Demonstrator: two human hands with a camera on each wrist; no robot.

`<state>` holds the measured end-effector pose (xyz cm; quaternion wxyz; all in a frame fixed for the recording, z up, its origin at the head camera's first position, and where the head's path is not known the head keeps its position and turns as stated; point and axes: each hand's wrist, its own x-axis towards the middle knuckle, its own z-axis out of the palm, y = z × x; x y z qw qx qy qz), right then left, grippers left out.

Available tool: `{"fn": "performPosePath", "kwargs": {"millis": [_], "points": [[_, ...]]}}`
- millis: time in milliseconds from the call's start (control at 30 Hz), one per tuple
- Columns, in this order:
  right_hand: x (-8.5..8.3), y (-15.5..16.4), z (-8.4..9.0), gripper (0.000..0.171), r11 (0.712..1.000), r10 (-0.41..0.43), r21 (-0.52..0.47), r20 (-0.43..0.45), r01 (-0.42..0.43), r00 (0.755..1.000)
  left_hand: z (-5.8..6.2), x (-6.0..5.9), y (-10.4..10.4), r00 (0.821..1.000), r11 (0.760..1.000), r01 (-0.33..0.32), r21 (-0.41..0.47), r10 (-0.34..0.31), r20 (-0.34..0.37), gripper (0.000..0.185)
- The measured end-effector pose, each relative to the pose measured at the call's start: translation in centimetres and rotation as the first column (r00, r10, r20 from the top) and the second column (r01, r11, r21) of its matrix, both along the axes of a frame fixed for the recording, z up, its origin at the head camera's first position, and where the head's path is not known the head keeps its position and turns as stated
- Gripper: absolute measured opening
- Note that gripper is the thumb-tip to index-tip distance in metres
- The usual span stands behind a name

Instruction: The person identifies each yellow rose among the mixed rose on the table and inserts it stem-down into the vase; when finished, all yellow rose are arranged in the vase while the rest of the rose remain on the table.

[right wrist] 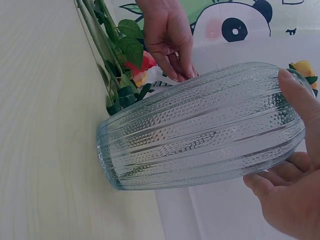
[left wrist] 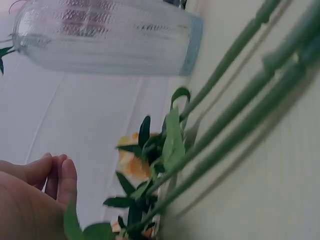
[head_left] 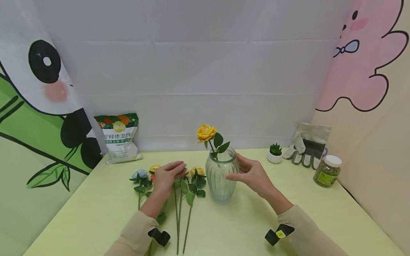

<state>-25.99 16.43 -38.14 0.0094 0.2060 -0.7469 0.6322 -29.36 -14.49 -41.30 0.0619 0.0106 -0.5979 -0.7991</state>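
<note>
A ribbed clear glass vase (head_left: 222, 179) stands on the table, and one yellow rose (head_left: 206, 133) with green leaves leans out of its mouth. My right hand (head_left: 253, 176) holds the vase by its right side, thumb at the front and fingers behind. In the right wrist view, thumb and fingers of that hand (right wrist: 295, 200) span the upper part of the glass. Over the flowers lying left of the vase is my left hand (head_left: 167, 177), its fingers loosely bent and fingertips together with nothing between them. Beside it lie another yellow rose (head_left: 196, 172) and a pale blue flower (head_left: 141, 174).
Long green stems (head_left: 177, 224) run toward the table's front edge. A bag with printed lettering (head_left: 120, 140) stands at the back left. Toward the right are a small potted succulent (head_left: 274, 153), grey-white work gloves (head_left: 307, 145) and a white-lidded jar (head_left: 327, 171).
</note>
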Motion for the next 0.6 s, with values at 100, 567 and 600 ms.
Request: {"fn": "performPosePath", "kwargs": {"millis": [100, 567, 600], "points": [[0.1, -0.1, 0.0, 0.090, 1.000, 0.002, 0.001, 0.004, -0.002, 1.000, 0.1, 0.0, -1.6, 0.999, 0.999, -0.034, -0.022, 0.034, 0.016, 0.034], [0.0, 0.0, 0.0, 0.092, 1.000, -0.012, 0.026, 0.004, 0.011, 1.000, -0.3, -0.5, -7.5, 0.950, 0.887, -0.300, -0.353, 0.312, -0.023, 0.030], [0.0, 0.0, 0.0, 0.092, 1.000, -0.014, 0.028, 0.006, 0.013, 1.000, -0.4, -0.5, -7.7, 0.945, 0.871, -0.312, -0.380, 0.326, -0.028, 0.028]]}}
